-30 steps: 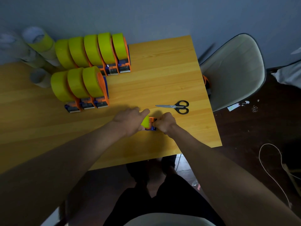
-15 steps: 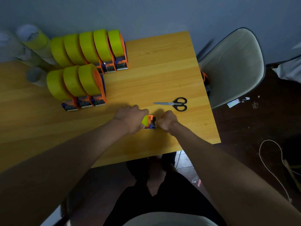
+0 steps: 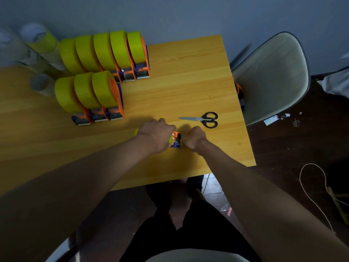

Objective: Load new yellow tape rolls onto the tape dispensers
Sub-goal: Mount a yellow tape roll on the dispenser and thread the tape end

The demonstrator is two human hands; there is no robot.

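Note:
An orange and blue tape dispenser (image 3: 177,139) with a yellow roll lies on the wooden table (image 3: 188,72) between my hands. My left hand (image 3: 156,133) covers and grips the roll end, hiding most of it. My right hand (image 3: 194,138) is curled at the dispenser's front end and pinches there; what it holds is hidden. Behind them stand two rows of loaded dispensers: three in the near row (image 3: 88,95) and several in the far row (image 3: 105,52).
Black-handled scissors (image 3: 204,119) lie just beyond my right hand. Cardboard cores and spare tape rolls (image 3: 37,46) crowd the far left corner. A pale chair (image 3: 272,76) stands off the table's right edge, with an orange dispenser (image 3: 239,91) partly visible on it.
Both hands stay on the dispenser at nearly the same spot; my left hand has closed further over the roll. The view has shifted slightly.

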